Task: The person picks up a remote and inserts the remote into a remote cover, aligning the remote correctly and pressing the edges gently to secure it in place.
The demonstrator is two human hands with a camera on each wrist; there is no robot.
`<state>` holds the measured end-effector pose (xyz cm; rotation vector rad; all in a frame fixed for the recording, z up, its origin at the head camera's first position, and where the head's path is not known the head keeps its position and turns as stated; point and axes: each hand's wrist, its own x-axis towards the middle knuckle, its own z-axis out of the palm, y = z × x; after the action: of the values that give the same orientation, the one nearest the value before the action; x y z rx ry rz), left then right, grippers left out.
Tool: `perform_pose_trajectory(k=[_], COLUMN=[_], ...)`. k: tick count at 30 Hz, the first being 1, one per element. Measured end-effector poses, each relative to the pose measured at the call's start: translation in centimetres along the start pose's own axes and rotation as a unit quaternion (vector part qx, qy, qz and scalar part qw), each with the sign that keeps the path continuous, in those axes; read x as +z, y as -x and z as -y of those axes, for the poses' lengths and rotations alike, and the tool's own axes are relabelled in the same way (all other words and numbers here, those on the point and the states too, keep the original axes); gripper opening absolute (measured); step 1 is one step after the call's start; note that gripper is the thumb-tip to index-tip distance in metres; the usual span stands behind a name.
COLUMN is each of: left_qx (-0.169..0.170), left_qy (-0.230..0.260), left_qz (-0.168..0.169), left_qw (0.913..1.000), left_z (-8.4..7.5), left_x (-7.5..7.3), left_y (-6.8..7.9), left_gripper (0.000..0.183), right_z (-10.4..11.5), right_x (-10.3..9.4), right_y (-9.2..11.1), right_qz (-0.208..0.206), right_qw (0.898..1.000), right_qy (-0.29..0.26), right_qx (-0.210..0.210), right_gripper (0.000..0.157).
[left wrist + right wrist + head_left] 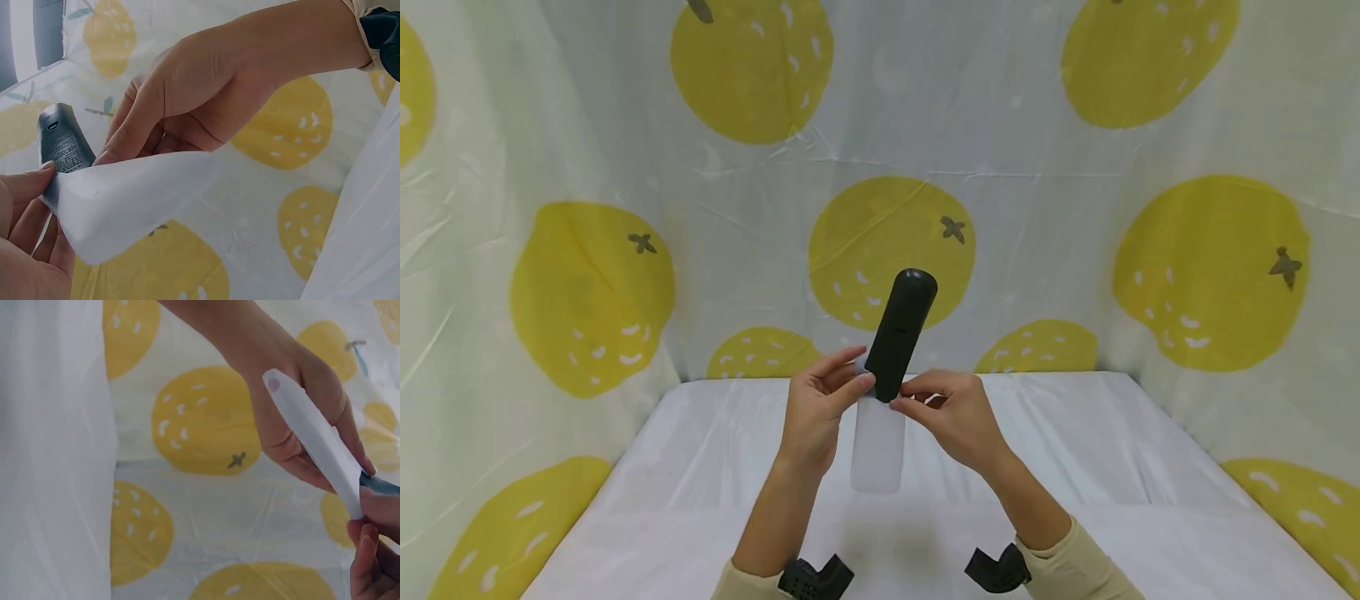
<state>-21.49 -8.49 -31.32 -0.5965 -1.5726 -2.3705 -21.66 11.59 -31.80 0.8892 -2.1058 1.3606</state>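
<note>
A black remote control (904,325) leans upward to the right, its lower end at the mouth of a white, soft-looking sleeve (877,450). The sleeve hangs below it and has a small hole near its far end in the right wrist view. My left hand (816,408) grips the sleeve's mouth from the left, thumb in front beside the remote. On the other side my right hand (958,408) pinches the mouth's rim with thumb and fingers by the remote's lower end. Printed text and a slot show on the remote (64,145) in the left wrist view.
A white-covered table (700,467) lies beneath the hands. Behind and at both sides hangs a pale curtain (1015,250) printed with yellow fruit. Dark camera mounts (1000,570) sit on both wrists.
</note>
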Motion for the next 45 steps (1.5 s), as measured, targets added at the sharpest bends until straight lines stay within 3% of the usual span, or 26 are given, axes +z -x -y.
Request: perform_pose_trajectory(k=[7,13,22,32,39,45], left_qx=[-0.033,-0.043,-0.031,0.022,-0.005,-0.025], left_qy=[0.03,0.048,0.013,-0.073,-0.035,-0.026], left_qz=[-0.022,-0.023,-0.035,-0.019,0.022,0.05], left_qw=[0.9988,0.9977,0.9988,0.9969,0.9991,0.9981], left_z=[0.5,0.7,0.6,1.2,0.8,1.0], left_x=[0.0,0.0,-0.1,-0.3,-0.7,-0.9], left_y=[-0.3,-0.3,-0.4,-0.4,-0.4,-0.4], left_gripper=[0.042,0.042,0.042,0.037,0.039,0.039], right_z=[0.0,-0.4,-0.3,-0.4,-0.4,-0.3], right_x=[0.3,0.6,-0.2,-1.0,-0.6,-0.2], right_y=[-0.1,-0.2,-0.1,0.0,-0.1,0.0], right_qz=[-0.007,0.005,-0.001,-0.058,-0.041,-0.086], right_qw=[0.997,0.997,0.99,0.994,0.996,0.995], right_qy=[0.054,0.032,0.078,0.059,0.051,-0.028], right_qx=[-0.059,-0.07,-0.114,-0.076,-0.058,-0.034], right_gripper=[0.015,0.013,0.013,0.01,0.007,0.027])
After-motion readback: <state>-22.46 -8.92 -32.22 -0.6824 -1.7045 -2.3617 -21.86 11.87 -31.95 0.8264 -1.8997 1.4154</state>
